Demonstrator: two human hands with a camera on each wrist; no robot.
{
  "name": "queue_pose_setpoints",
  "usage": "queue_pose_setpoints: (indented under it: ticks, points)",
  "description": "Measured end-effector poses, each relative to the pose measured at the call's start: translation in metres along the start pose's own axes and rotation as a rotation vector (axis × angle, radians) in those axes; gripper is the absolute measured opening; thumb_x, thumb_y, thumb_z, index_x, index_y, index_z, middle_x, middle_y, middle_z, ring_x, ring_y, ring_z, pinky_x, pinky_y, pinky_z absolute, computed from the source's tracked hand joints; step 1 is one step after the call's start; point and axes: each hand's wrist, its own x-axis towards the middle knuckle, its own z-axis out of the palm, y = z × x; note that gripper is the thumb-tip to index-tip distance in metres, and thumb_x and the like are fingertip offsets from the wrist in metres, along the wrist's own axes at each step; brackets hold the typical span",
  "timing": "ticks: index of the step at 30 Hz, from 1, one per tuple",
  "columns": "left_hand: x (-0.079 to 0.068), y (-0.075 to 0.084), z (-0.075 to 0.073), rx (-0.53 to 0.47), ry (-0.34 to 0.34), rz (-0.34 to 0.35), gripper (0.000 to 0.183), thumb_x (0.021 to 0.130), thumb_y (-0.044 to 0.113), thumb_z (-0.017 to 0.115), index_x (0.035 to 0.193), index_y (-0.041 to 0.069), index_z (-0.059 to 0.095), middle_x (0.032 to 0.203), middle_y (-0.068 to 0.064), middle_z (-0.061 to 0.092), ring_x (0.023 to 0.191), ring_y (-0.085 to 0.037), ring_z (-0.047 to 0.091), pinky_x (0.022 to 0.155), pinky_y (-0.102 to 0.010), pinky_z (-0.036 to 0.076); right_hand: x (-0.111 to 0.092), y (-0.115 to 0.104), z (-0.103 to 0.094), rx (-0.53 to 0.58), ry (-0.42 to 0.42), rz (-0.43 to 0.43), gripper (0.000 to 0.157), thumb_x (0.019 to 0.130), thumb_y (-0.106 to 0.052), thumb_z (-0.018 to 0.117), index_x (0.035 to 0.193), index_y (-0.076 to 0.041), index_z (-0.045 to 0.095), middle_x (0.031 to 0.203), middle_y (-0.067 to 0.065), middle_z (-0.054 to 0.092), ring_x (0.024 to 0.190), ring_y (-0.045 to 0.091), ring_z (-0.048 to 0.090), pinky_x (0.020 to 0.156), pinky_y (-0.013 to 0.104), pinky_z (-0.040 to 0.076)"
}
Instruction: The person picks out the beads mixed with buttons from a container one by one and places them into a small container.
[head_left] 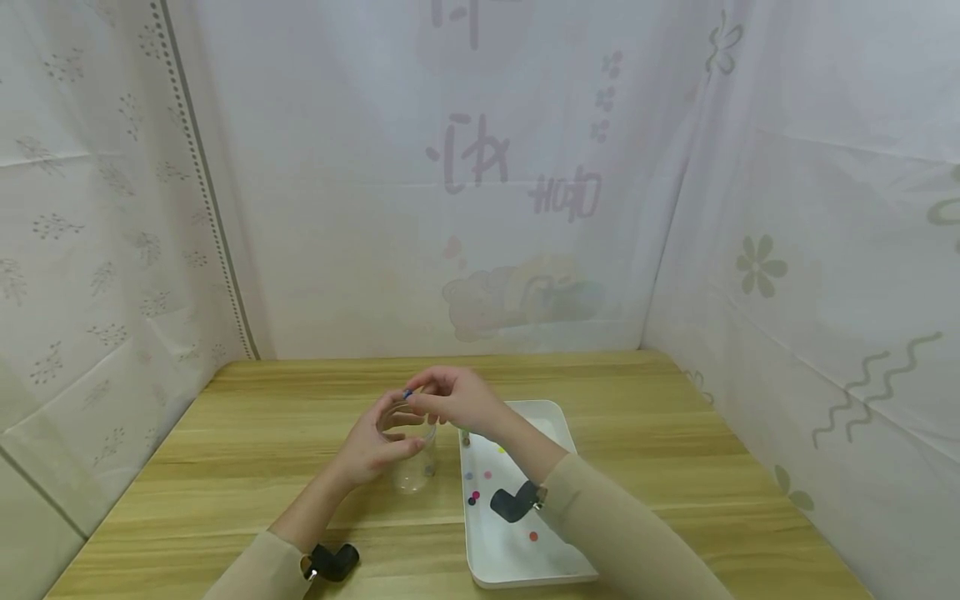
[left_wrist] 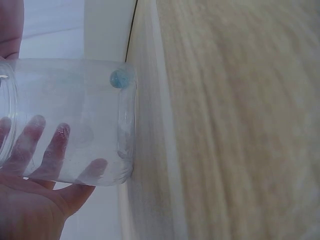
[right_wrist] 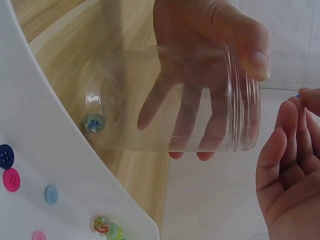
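Note:
My left hand point(head_left: 378, 446) grips a clear plastic jar point(head_left: 410, 479) around its upper part, and the jar stands upright on the wooden table. A bluish glass marble point(right_wrist: 94, 122) lies at the bottom of the jar, seen through its wall. Over the open mouth, my right hand point(head_left: 461, 404) pinches a small blue object point(head_left: 407, 394) between thumb and fingertips. Only a sliver of that object shows in the right wrist view, so I cannot tell whether it is a marble or a button.
A white tray point(head_left: 491, 581) lies right of the jar, partly under my right forearm. On it are a dark blue button point(right_wrist: 6, 156), a bright pink button point(right_wrist: 11, 180), a light blue button point(right_wrist: 51, 194), a red button point(head_left: 533, 537) and glass marbles point(right_wrist: 101, 225). Curtains point(head_left: 337, 208) surround the table.

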Motion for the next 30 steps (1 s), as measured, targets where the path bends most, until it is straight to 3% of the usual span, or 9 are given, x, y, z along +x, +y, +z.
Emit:
queue_pose_setpoints:
  ticks: [9, 15, 18, 26, 30]
  points:
    - [0.0, -0.001, 0.0, -0.011, 0.003, -0.024, 0.068, 0.097, 0.021, 0.079, 0.157, 0.014, 0.047, 0.161, -0.019, 0.055, 0.141, -0.05, 0.058, 0.113, -0.064, 0.052, 0.003, 0.001, 0.003, 0.016, -0.007, -0.006, 0.022, 0.104, -0.026, 0.076, 0.122, -0.013, 0.078, 0.087, -0.004, 0.075, 0.089, 0.054, 0.066, 0.066, 0.025, 0.053]
    - [0.0, -0.001, 0.001, -0.009, 0.005, -0.015, 0.066, 0.096, 0.02, 0.08, 0.155, 0.014, 0.049, 0.16, -0.019, 0.055, 0.14, -0.05, 0.059, 0.111, -0.063, 0.053, 0.005, 0.003, 0.003, 0.037, -0.02, -0.004, 0.024, 0.104, -0.023, 0.076, 0.125, -0.012, 0.077, 0.102, 0.027, 0.075, 0.094, 0.06, 0.064, 0.066, 0.024, 0.053]
    - [0.0, -0.001, 0.0, -0.004, 0.008, -0.011, 0.065, 0.096, 0.019, 0.08, 0.153, 0.014, 0.05, 0.157, -0.019, 0.058, 0.139, -0.05, 0.06, 0.109, -0.062, 0.054, 0.005, 0.003, 0.001, 0.047, -0.024, -0.003, 0.029, 0.104, -0.023, 0.075, 0.129, -0.009, 0.075, 0.107, 0.033, 0.073, 0.092, 0.057, 0.065, 0.067, 0.025, 0.053]
    - [0.003, 0.0, 0.0, 0.0, 0.0, 0.004, 0.065, 0.095, 0.02, 0.08, 0.152, 0.011, 0.05, 0.149, -0.028, 0.061, 0.138, -0.048, 0.062, 0.108, -0.061, 0.055, 0.004, 0.004, -0.01, 0.064, 0.01, 0.015, 0.037, 0.103, -0.024, 0.077, 0.137, -0.01, 0.071, 0.1, 0.007, 0.076, 0.076, 0.018, 0.068, 0.07, 0.031, 0.056]
    - [0.004, 0.0, 0.0, -0.013, 0.003, 0.016, 0.065, 0.094, 0.019, 0.081, 0.151, 0.009, 0.051, 0.147, -0.031, 0.061, 0.137, -0.051, 0.061, 0.107, -0.059, 0.055, 0.001, 0.005, -0.017, 0.061, 0.023, 0.026, 0.04, 0.102, -0.028, 0.079, 0.138, -0.013, 0.071, 0.101, 0.003, 0.076, 0.076, 0.017, 0.068, 0.071, 0.033, 0.058]
